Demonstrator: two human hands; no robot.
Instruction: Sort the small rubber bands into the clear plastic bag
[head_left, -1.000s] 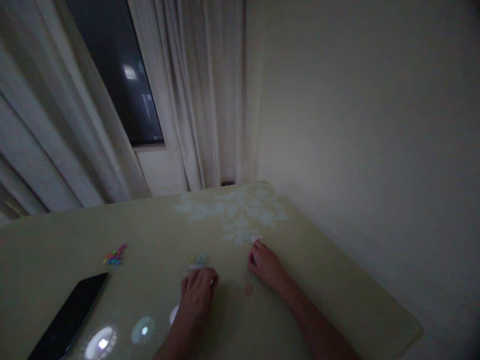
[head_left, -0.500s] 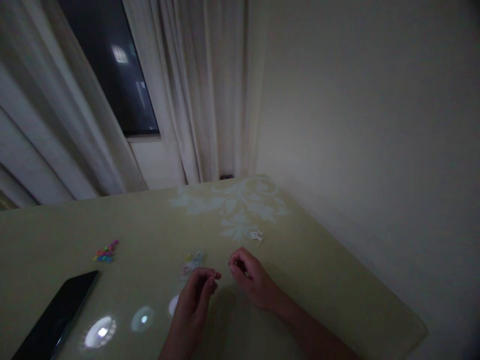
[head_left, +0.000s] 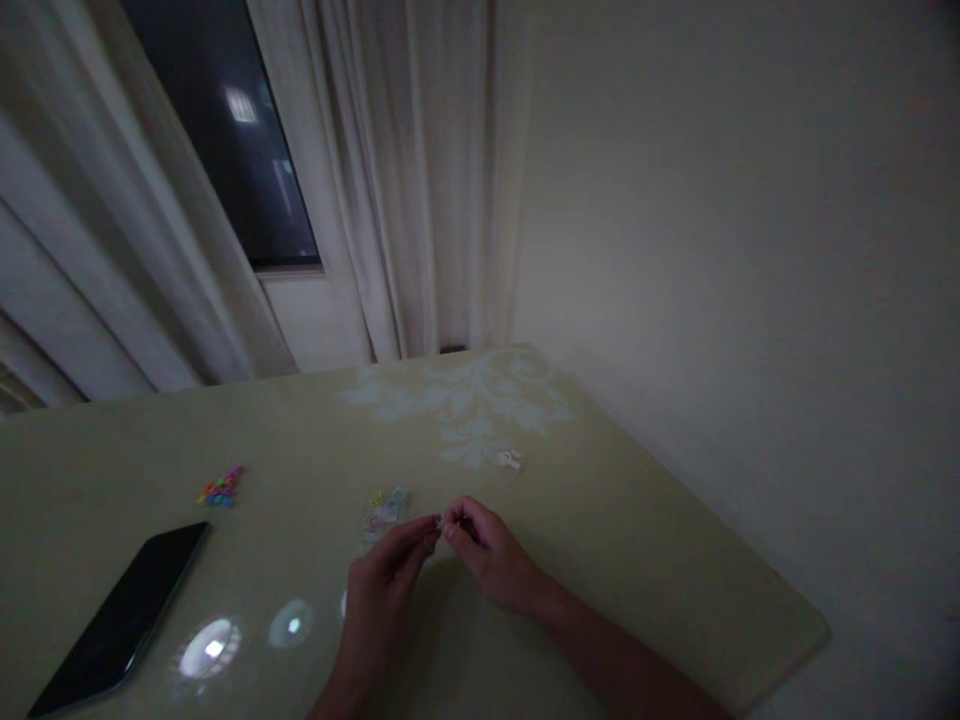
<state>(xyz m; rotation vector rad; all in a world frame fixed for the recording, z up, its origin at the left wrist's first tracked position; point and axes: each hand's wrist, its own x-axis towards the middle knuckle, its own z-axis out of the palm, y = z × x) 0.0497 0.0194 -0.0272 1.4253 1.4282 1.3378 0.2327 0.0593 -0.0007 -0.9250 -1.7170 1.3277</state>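
Observation:
My left hand [head_left: 391, 565] and my right hand [head_left: 484, 550] meet fingertip to fingertip above the table. Both are closed in a pinch. Between the fingertips is a tiny pale piece [head_left: 440, 524], too small to name. Just behind my left hand lies a clear container [head_left: 385, 512] with small yellow, bluish and reddish pieces in it. Beyond my right hand, small white pieces [head_left: 510, 460] rest on the table.
The pale green table [head_left: 645, 560] has a white floral pattern at its far end. A black phone-like slab [head_left: 124, 620] lies at the left, with a heap of small colourful pieces [head_left: 220, 488] behind it. Curtains [head_left: 390, 180] and a wall [head_left: 720, 250] border the table.
My hands have come together; before, a gap lay between them. The fingertips now meet at the tiny piece. The view has shifted slightly.

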